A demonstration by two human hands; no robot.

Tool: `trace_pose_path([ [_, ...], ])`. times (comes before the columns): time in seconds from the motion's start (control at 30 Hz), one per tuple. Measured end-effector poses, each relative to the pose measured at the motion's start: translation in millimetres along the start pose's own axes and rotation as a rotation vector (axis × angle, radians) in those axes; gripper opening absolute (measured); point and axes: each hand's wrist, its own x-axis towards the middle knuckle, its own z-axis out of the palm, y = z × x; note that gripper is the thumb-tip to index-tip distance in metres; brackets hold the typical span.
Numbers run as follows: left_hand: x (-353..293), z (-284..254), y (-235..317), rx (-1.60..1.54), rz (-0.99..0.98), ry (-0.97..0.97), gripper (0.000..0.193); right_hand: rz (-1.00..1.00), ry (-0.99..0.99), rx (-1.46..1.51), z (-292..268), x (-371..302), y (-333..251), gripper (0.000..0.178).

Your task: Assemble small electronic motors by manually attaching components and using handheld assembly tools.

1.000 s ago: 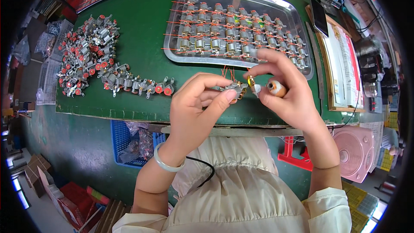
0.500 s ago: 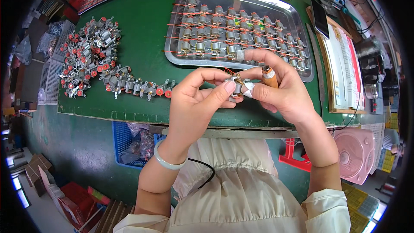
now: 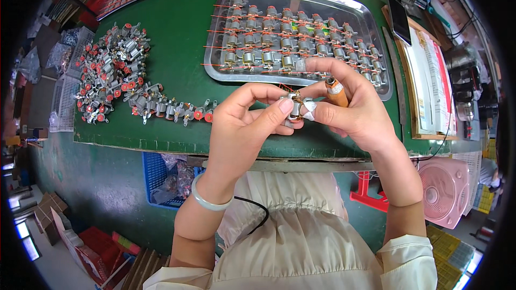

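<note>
Your left hand [image 3: 244, 126] and your right hand [image 3: 352, 104] meet above the near edge of the green work mat [image 3: 177, 32], and both pinch the same small silver metal motor part [image 3: 294, 108] between thumb and fingers. Your left thumb lies across its near side, and the white-taped fingertips [image 3: 309, 108] of your right hand press against its right end. Your right hand also grips a short brown cylindrical tool [image 3: 335, 87], tucked between the fingers and pointing up and away from you.

Just beyond your hands stands a shiny rectangular metal tray [image 3: 376, 27] filled with rows of small motors with thin red wires; your right fingers overlap its near rim in the view, so you cannot tell whether they touch it. To your left lies a loose heap of silver motor parts with red caps [image 3: 110, 72], and from it a row of the same parts [image 3: 174, 110] trails toward your left hand, ending near it. To the right of the tray a wooden clipboard with papers [image 3: 427, 83] rests at the mat's edge. Below the table edge sit a blue plastic crate [image 3: 158, 174] on your left and a pink fan [image 3: 446, 190] on your right. A pale green bangle [image 3: 207, 201] circles your left wrist.
</note>
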Motion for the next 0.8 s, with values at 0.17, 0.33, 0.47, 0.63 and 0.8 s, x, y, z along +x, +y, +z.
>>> trace_pose_path([
  [0.17,0,0,0,-0.006,0.001,-0.002,0.015,0.012,0.003,-0.04,-1,1,-1,0.052],
  [0.33,-1,0,1,0.006,0.014,-0.056,0.015,-0.142,0.046,-0.141,-5,1,13,0.051],
  [0.47,1,-1,-5,0.062,0.122,-0.063,0.015,-0.291,0.161,-0.307,3,-1,17,0.044],
  [0.63,1,-12,-2,0.007,0.048,-0.009,0.018,-0.342,0.205,-0.432,-6,-16,9,0.039],
  [0.8,4,-9,2,-0.067,0.1,0.02,0.026,-0.234,0.405,-0.399,-26,-23,8,0.029],
])
